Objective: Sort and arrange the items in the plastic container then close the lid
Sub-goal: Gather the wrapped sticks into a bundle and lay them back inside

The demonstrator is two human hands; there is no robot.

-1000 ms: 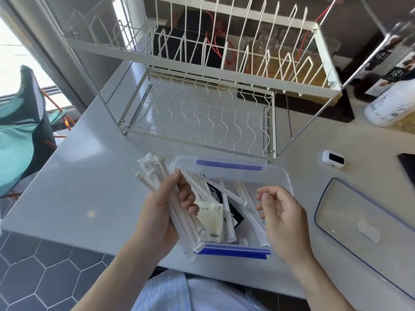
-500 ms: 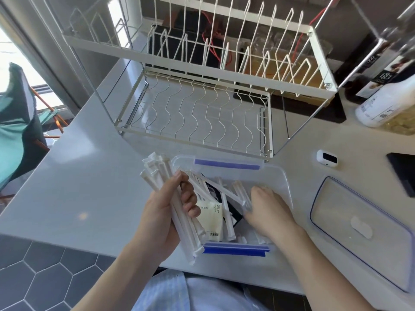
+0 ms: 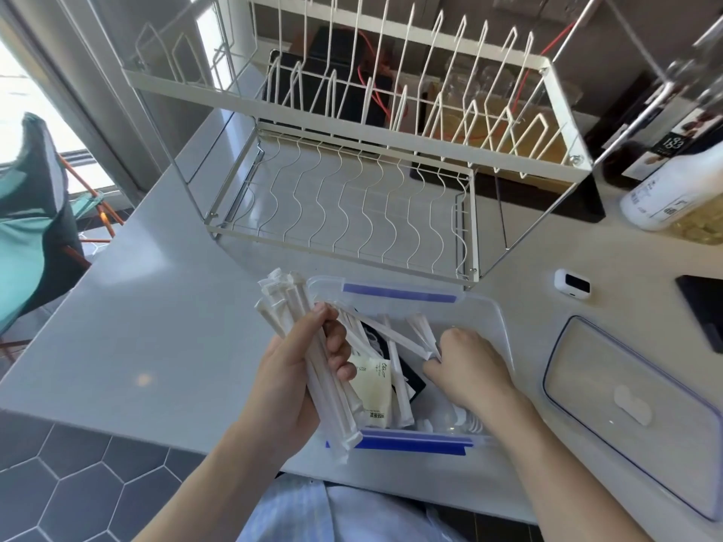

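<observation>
Plastic container point(image 3: 497, 318) sits at counter point(image 3: 156, 326) edge, lid point(image 3: 633, 408) beside.

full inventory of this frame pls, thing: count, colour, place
plastic container: one, clear with blue clips, counter near edge, open
wrapped straws: a bundle, white, in left hand; more loose in container
sauce packet: one, cream, in container
lid: one, clear with blue rim, counter right of container
dish rack: one, white wire, behind container
small device: one, white, right of rack
bottle: one, white, far right
counter: one, pale grey
left hand: grips straw bundle
right hand: inside container, pinches a straw
</observation>
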